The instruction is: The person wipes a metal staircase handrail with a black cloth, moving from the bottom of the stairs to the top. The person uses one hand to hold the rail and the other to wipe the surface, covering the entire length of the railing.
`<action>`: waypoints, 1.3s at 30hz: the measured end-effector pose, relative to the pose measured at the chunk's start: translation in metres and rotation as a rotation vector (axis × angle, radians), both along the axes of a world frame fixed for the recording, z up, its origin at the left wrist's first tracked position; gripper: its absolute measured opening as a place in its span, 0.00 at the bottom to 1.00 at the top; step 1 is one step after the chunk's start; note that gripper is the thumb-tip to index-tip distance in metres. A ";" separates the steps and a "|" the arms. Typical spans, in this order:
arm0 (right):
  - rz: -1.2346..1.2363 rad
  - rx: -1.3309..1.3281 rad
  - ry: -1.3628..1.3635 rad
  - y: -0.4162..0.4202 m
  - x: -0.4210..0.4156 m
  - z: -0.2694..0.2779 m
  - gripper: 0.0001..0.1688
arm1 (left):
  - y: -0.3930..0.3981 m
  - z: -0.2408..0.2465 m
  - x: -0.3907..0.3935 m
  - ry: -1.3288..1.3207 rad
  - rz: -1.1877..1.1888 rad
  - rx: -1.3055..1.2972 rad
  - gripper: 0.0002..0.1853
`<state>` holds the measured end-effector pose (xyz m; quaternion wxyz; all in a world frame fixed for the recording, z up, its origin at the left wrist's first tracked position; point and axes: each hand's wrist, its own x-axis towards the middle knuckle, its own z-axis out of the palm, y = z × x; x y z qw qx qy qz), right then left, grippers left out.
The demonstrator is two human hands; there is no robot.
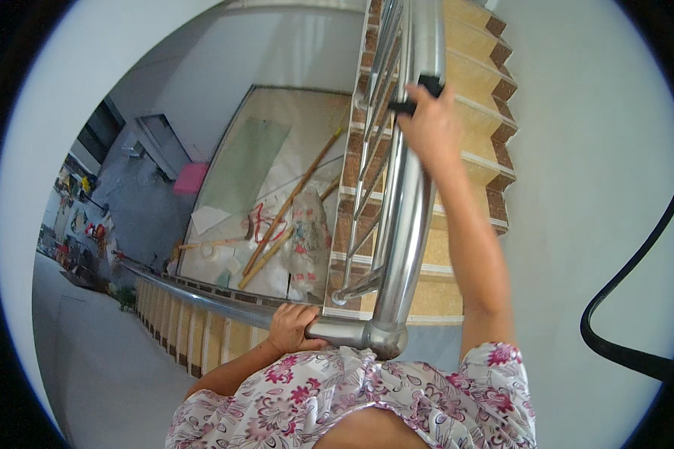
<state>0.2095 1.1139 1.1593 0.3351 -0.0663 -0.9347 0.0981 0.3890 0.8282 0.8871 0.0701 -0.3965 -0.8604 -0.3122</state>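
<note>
A stainless steel stair handrail (407, 247) runs away from me up the middle of the view and joins a lower rail at a rounded corner. My left hand (295, 328) is closed over the lower rail, left of that corner. Farther along the upright-looking rail, my right hand (433, 126) holds a black object (429, 85), which seems to be a cloth or pad, against the metal. The hand is slightly blurred, and its palm side is hidden. Thin steel balusters (359, 196) stand left of the rail.
Tan steps with brown edging (472, 106) lie right of the rail; a second flight (196, 331) is at lower left. Beyond the balusters, a platform bears wooden poles (297, 196), a woven sack (309, 241) and a greenish sheet (247, 163). A pale wall (567, 168) bounds the right side.
</note>
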 end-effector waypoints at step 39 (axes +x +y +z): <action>0.757 -0.160 0.076 -0.001 0.187 -0.139 0.27 | 0.142 0.079 0.058 -0.446 0.215 0.647 0.51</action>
